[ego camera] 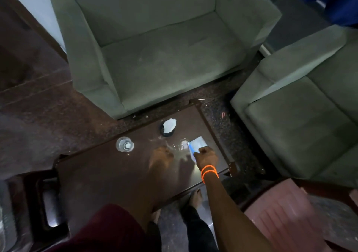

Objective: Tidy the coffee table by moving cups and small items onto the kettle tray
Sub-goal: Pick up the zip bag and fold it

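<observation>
On the dark glossy coffee table (108, 174), my right hand (206, 155), with orange bands at the wrist, has its fingers curled on a blue-and-white packet (197, 144) near the far right corner. My left hand (160, 154) is blurred by motion just left of it, beside some crumpled clear wrapping (179, 147); its fingers cannot be made out. A clear drinking glass (125, 144) stands upright further left. A black round dish (168, 130) with white paper in it sits near the far edge. A dark tray (41, 203) lies at the table's left end.
A green armchair (155, 58) stands right behind the table and a second one (302, 116) to the right. A pink ribbed case (280, 213) lies on the floor at the lower right. My feet and legs are under the near table edge.
</observation>
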